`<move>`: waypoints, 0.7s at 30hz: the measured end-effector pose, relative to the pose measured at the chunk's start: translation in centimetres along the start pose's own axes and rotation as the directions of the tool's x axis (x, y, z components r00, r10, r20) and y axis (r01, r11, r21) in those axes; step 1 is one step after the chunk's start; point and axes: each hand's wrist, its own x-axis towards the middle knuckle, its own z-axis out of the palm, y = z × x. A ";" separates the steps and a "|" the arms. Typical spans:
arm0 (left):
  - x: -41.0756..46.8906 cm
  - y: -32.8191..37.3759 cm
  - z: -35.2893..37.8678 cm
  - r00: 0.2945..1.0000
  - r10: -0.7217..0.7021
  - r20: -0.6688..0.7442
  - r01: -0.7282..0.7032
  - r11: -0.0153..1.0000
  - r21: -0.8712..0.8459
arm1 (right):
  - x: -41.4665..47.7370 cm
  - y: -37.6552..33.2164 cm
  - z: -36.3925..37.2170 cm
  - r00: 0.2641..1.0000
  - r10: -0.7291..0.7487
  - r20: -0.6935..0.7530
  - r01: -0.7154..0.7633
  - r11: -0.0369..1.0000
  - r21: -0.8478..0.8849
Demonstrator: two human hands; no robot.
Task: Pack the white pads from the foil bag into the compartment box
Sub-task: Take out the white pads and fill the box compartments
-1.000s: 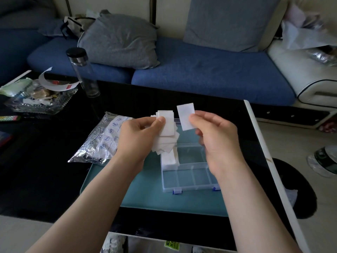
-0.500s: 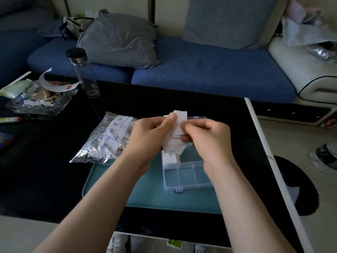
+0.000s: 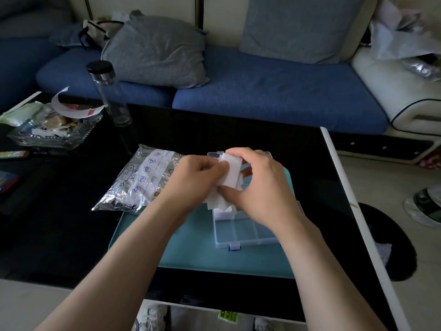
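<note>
Both hands are together over the table (image 3: 250,139), meeting just above the compartment box (image 3: 248,231). The left hand (image 3: 195,177) grips a loose, fanned stack of white pads (image 3: 229,174), thumb on the near face and fingers curled behind. The right hand (image 3: 260,189) closes on the same stack from the other side, fingers curled over the top edge and thumb pressing the lower edge. The two hands touch at the pads, and neither one is free.

The stack is in the air, tilted, over the back half of the box. The box is clear plastic with blue front latches. Its lid lies open toward the sofa (image 3: 274,96), and its front compartments face the person. More white shows in the back-left compartment just under the hands, partly hidden, so I cannot tell how many are there. The box sits on a teal tray (image 3: 191,254).

The foil bag (image 3: 140,182) lies flat to the left of the box, near the left wrist, half on the tray's far-left corner and half on the black tabletop.

Further left and back stands an upright glass bottle (image 3: 108,91) with a black cap. Beside it is a glass dish (image 3: 47,134) full of scraps. A grey cushion (image 3: 155,51) rests on the blue sofa behind.
</note>
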 end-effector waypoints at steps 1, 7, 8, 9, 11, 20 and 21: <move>0.0 -0.1 0.0 1.000 0.000 -0.001 0.000 1.000 0.012 | 0.0 0.1 0.0 1.000 -0.003 0.017 0.003 1.000 -0.012; 0.0 -0.4 0.1 1.000 0.011 0.019 -0.013 0.995 0.095 | 0.1 0.4 0.7 0.997 -0.041 0.069 0.051 0.988 -0.147; 0.0 -0.3 0.2 1.000 0.014 0.016 -0.016 0.994 0.111 | 0.1 0.3 0.7 0.997 -0.047 0.053 0.054 0.987 -0.149; 0.0 -0.3 0.2 1.000 0.016 0.012 -0.018 0.993 0.120 | 0.1 0.3 0.8 0.998 -0.051 0.036 0.056 0.987 -0.147; 0.1 -0.4 0.2 1.000 0.022 0.013 -0.024 0.992 0.125 | 0.0 0.2 0.7 0.998 -0.065 0.022 0.067 0.985 -0.157; 0.1 -0.6 0.4 0.996 0.065 -0.054 -0.055 0.983 0.173 | -0.1 0.3 0.3 0.999 0.040 0.017 -0.038 0.997 -0.074; 0.1 -0.7 0.4 0.995 0.067 -0.072 -0.054 0.984 0.167 | 0.0 0.4 0.1 0.996 0.092 0.006 -0.091 0.995 -0.025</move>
